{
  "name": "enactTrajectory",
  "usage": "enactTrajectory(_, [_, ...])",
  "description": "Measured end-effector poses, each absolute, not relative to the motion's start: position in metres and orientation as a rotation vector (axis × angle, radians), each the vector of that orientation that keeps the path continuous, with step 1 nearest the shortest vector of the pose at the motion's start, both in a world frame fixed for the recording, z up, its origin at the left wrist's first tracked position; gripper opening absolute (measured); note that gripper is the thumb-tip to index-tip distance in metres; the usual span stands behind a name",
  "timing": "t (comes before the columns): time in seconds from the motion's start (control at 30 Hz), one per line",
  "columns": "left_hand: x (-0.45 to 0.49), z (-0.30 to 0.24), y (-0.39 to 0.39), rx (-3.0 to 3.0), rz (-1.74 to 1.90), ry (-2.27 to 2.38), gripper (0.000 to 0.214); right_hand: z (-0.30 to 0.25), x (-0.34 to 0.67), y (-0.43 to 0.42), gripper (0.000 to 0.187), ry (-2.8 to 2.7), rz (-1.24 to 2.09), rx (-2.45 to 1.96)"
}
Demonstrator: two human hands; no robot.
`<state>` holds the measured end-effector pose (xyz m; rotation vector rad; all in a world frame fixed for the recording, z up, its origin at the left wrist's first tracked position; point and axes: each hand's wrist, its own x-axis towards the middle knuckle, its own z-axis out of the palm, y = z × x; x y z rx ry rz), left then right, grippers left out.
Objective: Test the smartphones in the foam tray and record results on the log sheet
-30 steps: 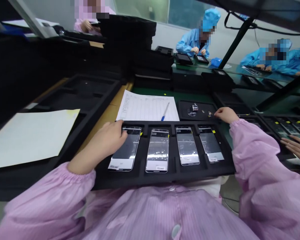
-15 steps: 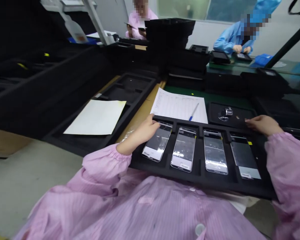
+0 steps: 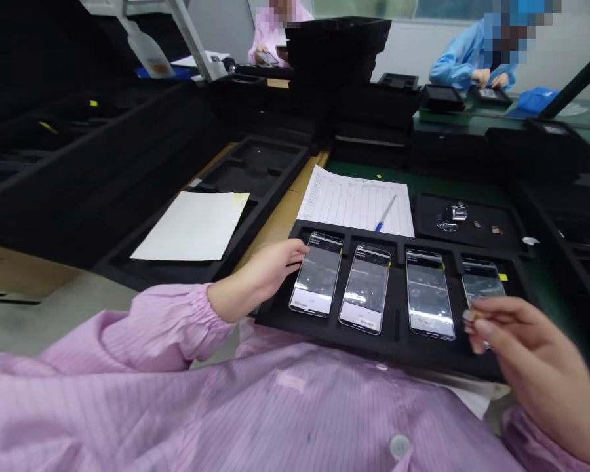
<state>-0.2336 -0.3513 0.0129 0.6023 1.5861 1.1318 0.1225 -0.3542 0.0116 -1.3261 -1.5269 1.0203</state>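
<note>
Black tray (image 3: 398,341), phones (image 3: 364,287) lengthwise, tops away; left hand (image 3: 268,265) slack at edge; right hand (image 3: 526,354) grip pinches piece (image 3: 469,316).

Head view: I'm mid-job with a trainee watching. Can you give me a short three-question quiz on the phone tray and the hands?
1. How many phones lie in the black tray?
2. True or false: the left hand rests at the tray's right end.
3. What lies on the printed sheet behind the tray? A) a blue pen B) scissors C) a roll of tape

Key:
1. Four, side by side, screens up.
2. False. It is at the left end, fingers by the leftmost phone.
3. A.
</note>
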Motion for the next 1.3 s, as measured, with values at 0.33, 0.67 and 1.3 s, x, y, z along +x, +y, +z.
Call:
enactTrajectory(0.33, [-0.221,0.021,-0.375,0.802,1.105,1.428,0.046,0.005,0.054,-0.358,0.029,-1.032,1.899,-1.120])
enactTrajectory(0.67, [-0.136,0.018,-0.385,0.467,1.662,1.012,0.033,0.007,0.018,-0.383,0.027,-1.049,1.952,-0.753])
enactTrajectory(1.3, [-0.137,0.020,-0.386,0.628,1.633,1.120,0.050,0.001,0.031,-0.348,0.030,-1.760,1.449,-1.003])
